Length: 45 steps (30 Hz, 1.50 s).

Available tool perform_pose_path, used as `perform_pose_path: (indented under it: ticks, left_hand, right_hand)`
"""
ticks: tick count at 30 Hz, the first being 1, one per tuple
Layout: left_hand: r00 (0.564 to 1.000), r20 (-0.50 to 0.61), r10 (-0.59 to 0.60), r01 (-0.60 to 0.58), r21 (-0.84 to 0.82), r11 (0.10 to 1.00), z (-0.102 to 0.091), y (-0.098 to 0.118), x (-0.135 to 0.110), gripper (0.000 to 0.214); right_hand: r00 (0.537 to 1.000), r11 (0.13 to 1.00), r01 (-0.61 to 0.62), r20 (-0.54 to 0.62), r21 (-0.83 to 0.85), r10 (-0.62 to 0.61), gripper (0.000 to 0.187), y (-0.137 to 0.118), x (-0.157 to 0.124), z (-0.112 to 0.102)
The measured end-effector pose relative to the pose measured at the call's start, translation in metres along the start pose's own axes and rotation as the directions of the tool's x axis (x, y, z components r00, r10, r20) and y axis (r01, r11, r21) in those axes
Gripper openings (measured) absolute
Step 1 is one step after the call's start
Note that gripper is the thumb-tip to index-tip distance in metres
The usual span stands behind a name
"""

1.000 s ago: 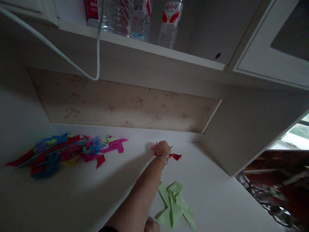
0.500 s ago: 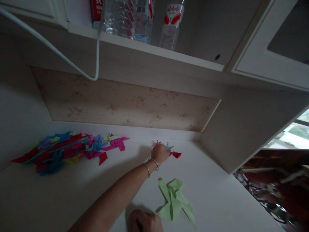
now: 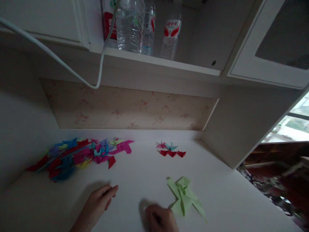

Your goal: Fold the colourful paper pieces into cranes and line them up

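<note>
My left hand (image 3: 98,203) hovers over the white tabletop at the lower left, its fingers curled in and no object visible in them. At the bottom middle, my right hand (image 3: 161,219) is a closed fist on or just above the table; nothing shows in it. Just right of that fist lies a large light-green folded paper figure (image 3: 183,195). Farther back stand several small red folded paper pieces (image 3: 172,154) in a row. Right behind them are a pink paper crane (image 3: 162,145) and a teal paper crane (image 3: 171,147).
A heap of colourful folded paper (image 3: 79,158) covers the back left of the white table (image 3: 135,174). Overhead, a shelf (image 3: 154,61) holds clear plastic bottles (image 3: 171,35). A white cable (image 3: 65,66) hangs down in front. A cabinet side panel (image 3: 231,122) stands on the right.
My left hand has drawn back from the small paper pieces to the lower left, uncovering the red row and the cranes. My right fist stays near the green figure. The view has shifted slightly.
</note>
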<state>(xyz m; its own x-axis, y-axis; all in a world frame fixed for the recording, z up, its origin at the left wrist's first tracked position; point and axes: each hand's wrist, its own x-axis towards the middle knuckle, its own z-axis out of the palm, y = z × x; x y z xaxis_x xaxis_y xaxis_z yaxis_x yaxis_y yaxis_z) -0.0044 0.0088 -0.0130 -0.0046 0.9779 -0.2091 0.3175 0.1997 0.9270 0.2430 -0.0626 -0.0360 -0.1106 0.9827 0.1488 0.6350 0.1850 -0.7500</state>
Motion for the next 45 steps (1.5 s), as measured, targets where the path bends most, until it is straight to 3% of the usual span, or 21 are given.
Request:
perform_pose_path:
  ticks: [2, 5, 7, 9, 12, 17, 23, 32, 39, 45]
  left_hand:
    - [0.999, -0.029, -0.044, 0.042, -0.052, 0.998, -0.009, -0.021, 0.000, 0.053]
    - [0.999, -0.023, -0.029, 0.026, -0.102, 0.994, -0.011, -0.034, 0.002, 0.054]
    - [1.000, 0.026, 0.004, -0.002, -0.088, 0.996, -0.010, -0.031, 0.002, 0.054]
    - [0.997, 0.070, 0.030, -0.027, -0.047, 0.999, -0.009, -0.023, -0.001, 0.055]
    - [0.993, 0.106, 0.042, -0.043, 0.001, 0.999, -0.010, -0.014, -0.006, 0.057]
    - [0.991, 0.133, 0.019, -0.018, -0.010, 1.000, -0.014, -0.018, -0.004, 0.061]
    - [0.990, 0.139, 0.007, 0.000, -0.046, 0.999, -0.016, -0.020, 0.001, 0.061]
    - [0.990, 0.144, -0.003, 0.006, -0.017, 1.000, -0.018, -0.011, 0.000, 0.061]
    - [0.987, 0.162, 0.004, 0.003, -0.044, 0.999, -0.018, -0.015, 0.001, 0.058]
    - [0.984, 0.180, 0.006, 0.001, -0.034, 0.999, -0.017, -0.019, 0.002, 0.058]
  right_hand:
    - [0.990, 0.986, -0.134, -0.034, 0.099, 0.138, 0.032, -0.011, 0.011, -0.019]
    - [0.976, 0.987, -0.163, -0.143, -0.003, 0.161, 0.031, -0.023, 0.051, -0.069]
    - [0.935, 0.934, -0.298, -0.257, -0.195, 0.245, 0.035, -0.021, 0.088, -0.105]
    - [0.900, 0.884, -0.386, -0.317, -0.264, 0.299, 0.035, -0.011, 0.124, -0.134]
    - [0.853, 0.798, -0.496, -0.368, -0.344, 0.371, 0.036, 0.011, 0.167, -0.157]
    - [0.813, 0.674, -0.583, -0.340, -0.454, 0.473, 0.034, 0.038, 0.205, -0.154]
    - [0.806, 0.608, -0.590, -0.333, -0.532, 0.490, 0.033, 0.054, 0.227, -0.143]
    - [0.834, 0.575, -0.551, -0.392, -0.605, 0.387, 0.037, 0.067, 0.244, -0.154]
    - [0.892, 0.601, -0.447, -0.282, -0.663, 0.352, 0.033, 0.073, 0.254, -0.150]
    - [0.891, 0.576, -0.443, -0.264, -0.687, 0.370, 0.033, 0.080, 0.251, -0.153]
